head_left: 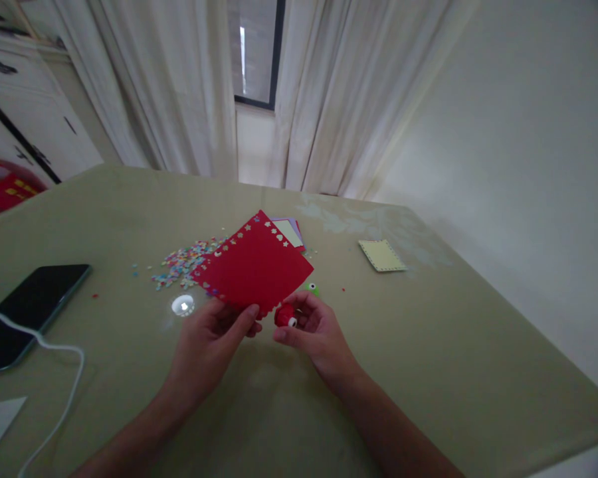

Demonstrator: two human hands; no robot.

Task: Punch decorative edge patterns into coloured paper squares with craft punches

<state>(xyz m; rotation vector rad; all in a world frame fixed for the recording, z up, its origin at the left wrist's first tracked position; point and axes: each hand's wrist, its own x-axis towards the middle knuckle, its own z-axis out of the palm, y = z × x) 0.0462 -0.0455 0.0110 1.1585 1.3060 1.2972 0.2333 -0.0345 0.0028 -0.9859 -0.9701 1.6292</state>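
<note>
One red card diamondwise, corner forward, in left fingers; punch in right fingers.

Dim, greyish, softly lit overall. Palest on right-hand wall; streaked white in window pane. Glinting brightly off round shiny object. Shaded softly across near tabletop. Slightly blurred in fine detail, hazy around cabinet at left. Stretched wide-angle toward edges, darkened in top right corner.
</note>
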